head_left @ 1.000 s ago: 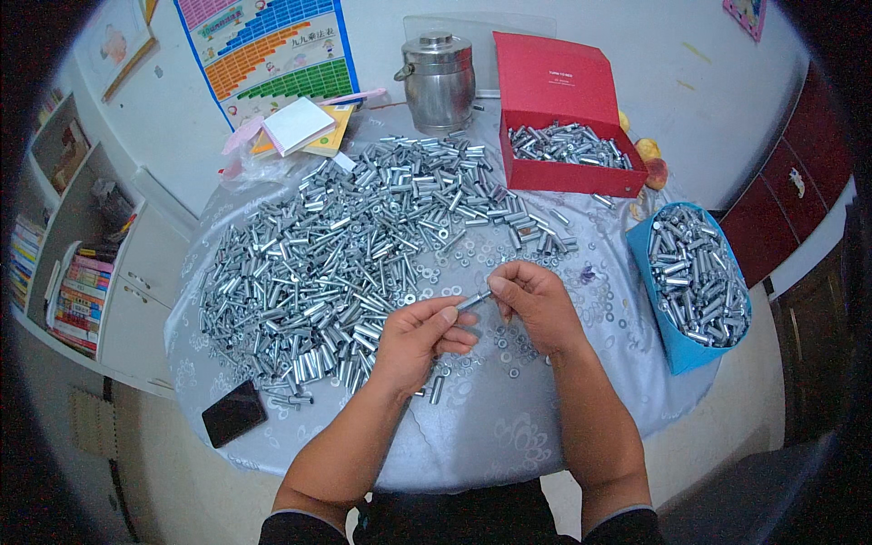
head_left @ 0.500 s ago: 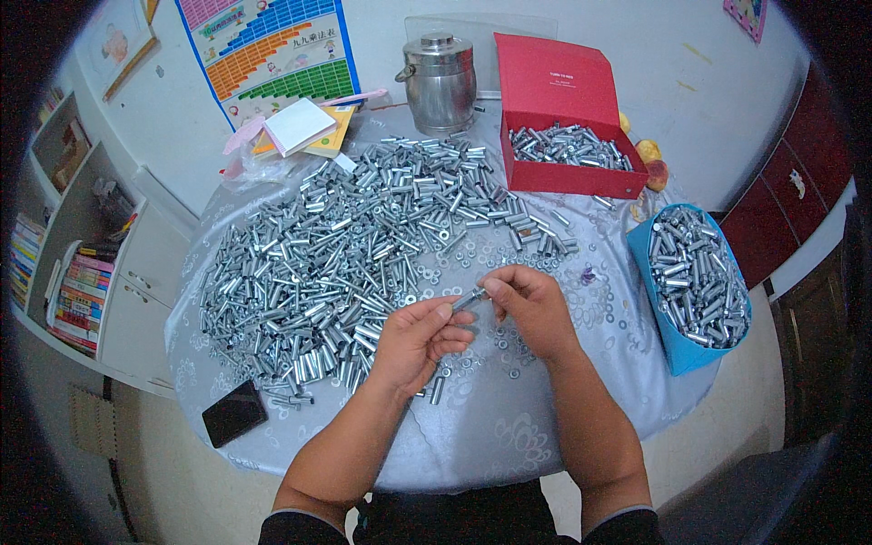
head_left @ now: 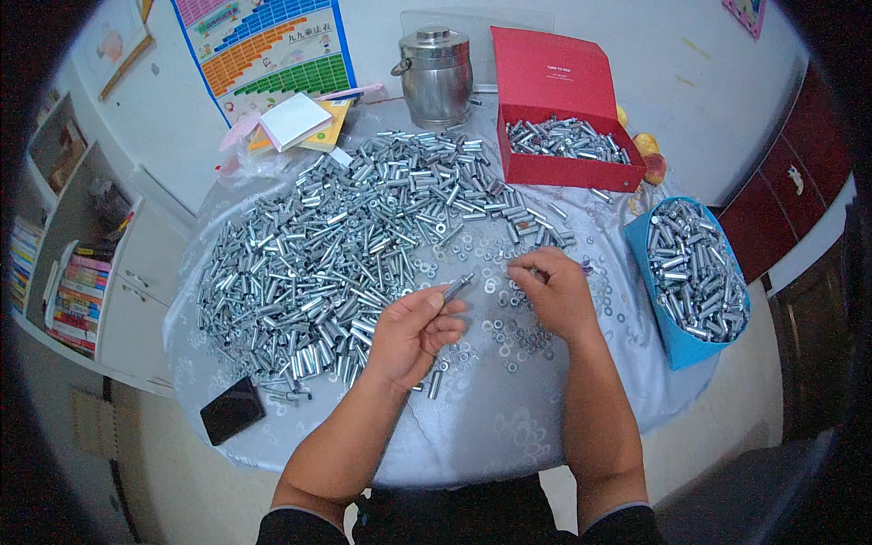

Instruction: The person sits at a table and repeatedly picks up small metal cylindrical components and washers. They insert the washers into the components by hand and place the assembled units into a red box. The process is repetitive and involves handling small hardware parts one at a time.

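Observation:
Between the thumb and fingers of my left hand [head_left: 411, 334] is a metal expansion bolt [head_left: 460, 286], its thin threaded end pointing up and to the right. My right hand [head_left: 561, 292] is a short way off to the right, above loose flat washers [head_left: 513, 334]. Its thumb and fingertips are drawn together, and whatever may be between them is too small to make out. To the left and beyond spreads a large heap of loose metal sleeves and bolts [head_left: 300, 263] on the cloth-covered table [head_left: 472, 445].
A red box [head_left: 568, 173] of metal parts stands at the back right, with a blue fabric bin [head_left: 677, 341] of similar parts nearer. At the back are a steel pot [head_left: 436, 77] and booklets [head_left: 295, 123]. A black phone [head_left: 233, 411] lies front left.
My right hand has let go of the bolt's end and moved right, toward the washers. The left hand keeps hold of the bolt in nearly the same place.

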`<state>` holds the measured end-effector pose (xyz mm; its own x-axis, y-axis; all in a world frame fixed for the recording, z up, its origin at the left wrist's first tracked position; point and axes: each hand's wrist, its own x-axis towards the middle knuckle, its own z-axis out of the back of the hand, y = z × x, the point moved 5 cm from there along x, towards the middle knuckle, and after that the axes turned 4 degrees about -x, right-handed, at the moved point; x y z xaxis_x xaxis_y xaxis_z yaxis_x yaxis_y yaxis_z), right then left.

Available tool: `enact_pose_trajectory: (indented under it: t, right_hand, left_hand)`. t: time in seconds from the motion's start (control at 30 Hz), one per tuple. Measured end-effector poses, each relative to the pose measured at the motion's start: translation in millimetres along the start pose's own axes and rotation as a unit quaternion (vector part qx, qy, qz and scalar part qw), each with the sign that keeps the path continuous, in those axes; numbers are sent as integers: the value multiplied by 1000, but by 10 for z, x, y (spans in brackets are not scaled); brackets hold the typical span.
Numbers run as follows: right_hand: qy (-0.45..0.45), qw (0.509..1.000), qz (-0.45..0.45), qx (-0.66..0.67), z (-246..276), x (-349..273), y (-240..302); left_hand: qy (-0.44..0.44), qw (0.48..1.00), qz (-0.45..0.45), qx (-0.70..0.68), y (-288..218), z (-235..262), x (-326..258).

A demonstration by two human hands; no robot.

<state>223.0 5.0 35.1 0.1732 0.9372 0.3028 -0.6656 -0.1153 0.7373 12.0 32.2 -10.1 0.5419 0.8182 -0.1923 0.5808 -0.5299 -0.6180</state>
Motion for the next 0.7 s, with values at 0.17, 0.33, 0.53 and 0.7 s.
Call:
enact_pose_trajectory:
  t: [0.17, 0.33, 0.53, 0.7]
  right_hand:
    - [127, 981, 21, -146, -164, -51, -26]
    - [157, 972, -3, -177, -206, -85, -5]
    - [85, 989, 23, -120, -176, -50, -1]
    - [65, 977, -57, 193, -165, 1, 15]
  left_hand:
    - [-17, 999, -25, 38, -19, -3, -2]
    - [-38, 995, -36, 84, -33, -32, -6]
    - [-59, 989, -36, 132, -16, -30, -10]
    - [-52, 987, -34, 145, -14, -60, -17]
